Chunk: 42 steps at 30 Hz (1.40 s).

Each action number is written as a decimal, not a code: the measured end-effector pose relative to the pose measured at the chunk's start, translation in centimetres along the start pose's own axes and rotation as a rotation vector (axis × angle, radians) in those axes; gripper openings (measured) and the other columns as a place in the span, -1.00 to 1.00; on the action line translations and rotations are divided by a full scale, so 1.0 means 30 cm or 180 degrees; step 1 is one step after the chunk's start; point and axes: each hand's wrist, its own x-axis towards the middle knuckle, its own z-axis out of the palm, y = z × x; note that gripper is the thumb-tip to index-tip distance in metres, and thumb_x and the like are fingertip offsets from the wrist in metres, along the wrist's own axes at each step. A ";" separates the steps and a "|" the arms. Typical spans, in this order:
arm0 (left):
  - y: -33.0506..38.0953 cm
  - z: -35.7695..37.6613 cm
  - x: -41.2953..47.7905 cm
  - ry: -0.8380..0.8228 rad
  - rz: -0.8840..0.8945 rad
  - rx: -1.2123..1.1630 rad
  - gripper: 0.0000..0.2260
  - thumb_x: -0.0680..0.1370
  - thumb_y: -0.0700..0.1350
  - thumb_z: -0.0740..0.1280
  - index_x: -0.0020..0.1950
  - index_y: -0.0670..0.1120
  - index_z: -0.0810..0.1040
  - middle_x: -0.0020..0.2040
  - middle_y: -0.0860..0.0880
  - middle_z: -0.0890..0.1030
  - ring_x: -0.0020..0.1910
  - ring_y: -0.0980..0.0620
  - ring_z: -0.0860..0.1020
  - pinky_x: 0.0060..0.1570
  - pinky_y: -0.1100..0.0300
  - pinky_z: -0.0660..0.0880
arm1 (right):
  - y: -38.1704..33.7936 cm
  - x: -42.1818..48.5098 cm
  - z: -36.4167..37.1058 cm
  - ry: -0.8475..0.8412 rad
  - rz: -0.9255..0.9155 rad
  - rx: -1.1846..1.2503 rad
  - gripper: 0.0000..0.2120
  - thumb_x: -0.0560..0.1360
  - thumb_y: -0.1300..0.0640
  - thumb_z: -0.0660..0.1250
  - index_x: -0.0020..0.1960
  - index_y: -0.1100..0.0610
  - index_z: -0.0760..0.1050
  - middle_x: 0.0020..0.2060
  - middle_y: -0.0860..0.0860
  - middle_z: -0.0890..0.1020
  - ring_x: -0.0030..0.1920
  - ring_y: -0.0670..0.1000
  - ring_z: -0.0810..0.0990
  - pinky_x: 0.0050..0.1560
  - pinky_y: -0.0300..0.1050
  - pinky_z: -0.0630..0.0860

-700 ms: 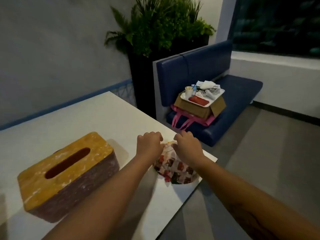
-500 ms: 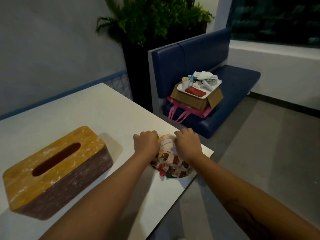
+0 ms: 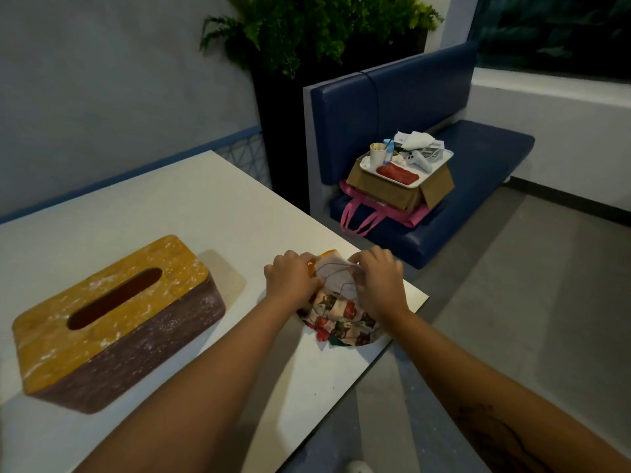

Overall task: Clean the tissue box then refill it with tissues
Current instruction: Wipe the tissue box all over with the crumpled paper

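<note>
A tissue box (image 3: 112,322) with a yellow dusty top, an oval slot and dark maroon sides stands on the white table (image 3: 205,213), at the left. Near the table's right corner lies a patterned cloth (image 3: 341,319) with red and green prints, its pale underside bunched up on top. My left hand (image 3: 290,281) and my right hand (image 3: 377,278) both grip the far end of that cloth, knuckles up, close together. The slot of the box looks dark inside; no tissues show.
The table's right edge and corner run just past the cloth. Beyond stands a blue bench (image 3: 444,199) carrying a pink bag, a cardboard box (image 3: 403,186) and a white tray of clutter. A dark planter with ferns (image 3: 307,35) stands behind the table.
Both hands stay on the cloth and have gathered it up, so more of its pale underside shows between them. The view has shifted slightly; the tissue box has not moved.
</note>
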 end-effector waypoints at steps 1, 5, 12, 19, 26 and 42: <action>-0.007 -0.004 -0.004 -0.0015 0.0008 -0.0096 -0.64 0.51 0.11 0.30 0.28 0.04 0.47 0.22 -0.08 0.49 0.22 -0.11 0.42 0.13 0.03 0.32 | -0.003 -0.009 -0.003 0.0097 -0.0024 0.0082 -0.81 0.56 0.17 0.24 0.13 0.14 0.54 0.06 0.06 0.53 0.12 0.09 0.42 0.15 -0.08 0.27; -0.023 -0.047 -0.036 0.0016 0.0116 -0.0830 -0.86 0.49 -0.01 0.33 -0.01 -0.04 0.54 0.06 -0.03 0.54 0.08 -0.09 0.47 -0.02 0.11 0.29 | -0.023 -0.029 -0.022 0.0258 -0.0010 0.0494 -0.85 0.53 0.20 0.28 0.08 0.18 0.54 0.03 0.08 0.53 0.07 0.09 0.44 0.03 -0.21 0.21; -0.007 -0.143 -0.122 0.0155 0.0014 -0.1380 -0.78 0.50 -0.06 0.30 -0.29 -0.04 0.34 -0.35 0.04 0.41 -0.28 0.00 0.41 -0.38 0.18 0.26 | -0.098 -0.109 -0.014 0.0250 -0.0518 0.1258 -0.47 0.45 -0.12 0.33 0.30 0.04 0.23 0.23 0.10 0.47 0.14 0.06 0.51 0.14 0.11 0.54; -0.040 -0.246 -0.204 0.0324 -0.0204 -0.1542 -0.79 0.49 -0.07 0.32 -0.27 -0.08 0.36 -0.29 0.01 0.44 -0.21 -0.04 0.45 -0.28 0.13 0.31 | -0.235 -0.171 0.075 0.0336 -0.0834 0.0858 -0.10 0.12 -0.37 0.37 0.31 0.02 0.18 0.28 0.08 0.30 0.22 0.15 0.39 0.15 0.15 0.42; -0.108 -0.358 -0.260 0.0553 -0.0489 -0.2019 -0.72 0.46 -0.11 0.35 -0.37 -0.06 0.30 -0.37 0.00 0.37 -0.27 -0.02 0.39 -0.26 0.11 0.31 | -0.406 -0.129 0.108 0.0641 -0.1365 0.2162 -0.26 0.18 0.20 0.39 0.29 0.02 0.17 0.11 -0.18 0.22 0.16 0.24 0.40 0.11 -0.11 0.52; -0.656 -0.534 -0.429 0.0827 -0.3034 -0.0629 -0.36 0.41 0.20 0.38 0.34 -0.15 0.35 0.31 -0.15 0.46 0.22 -0.17 0.49 0.05 0.03 0.48 | -0.572 0.147 0.075 -0.1255 -0.1282 0.1397 -0.78 0.50 0.00 0.15 0.02 0.04 0.50 -0.05 -0.07 0.38 -0.13 -0.07 0.48 -0.22 -0.25 0.38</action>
